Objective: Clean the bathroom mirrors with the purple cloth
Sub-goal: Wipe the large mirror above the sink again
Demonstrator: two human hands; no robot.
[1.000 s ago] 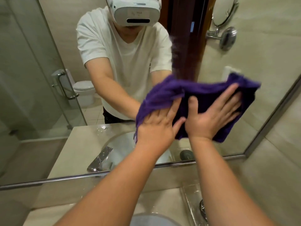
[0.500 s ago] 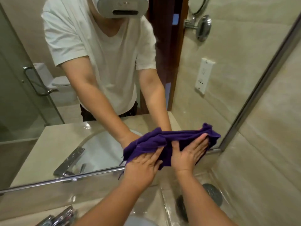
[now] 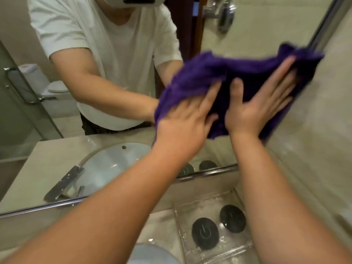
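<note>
A bunched purple cloth (image 3: pixel 207 73) lies flat against the large wall mirror (image 3: pixel 118 54), close to the mirror's right frame. My left hand (image 3: pixel 186 119) presses on the cloth's lower left part with straight fingers. My right hand (image 3: pixel 261 103) presses on its right part, fingers spread and pointing up to the right. The cloth's right end reaches the mirror's metal frame (image 3: pixel 322 29). The mirror reflects a person in a white T-shirt and both arms.
Below the mirror runs a stone counter with a clear tray (image 3: pixel 213 233) holding two dark round lids. A white sink rim (image 3: pixel 152 254) shows at the bottom edge. A beige tiled wall (image 3: pixel 314 149) stands to the right. The reflection shows a faucet, a toilet and a glass shower door.
Both hands slid the cloth from the mirror's lower right corner up along the right frame. Half a second before that, they had brought it down from a higher spot.
</note>
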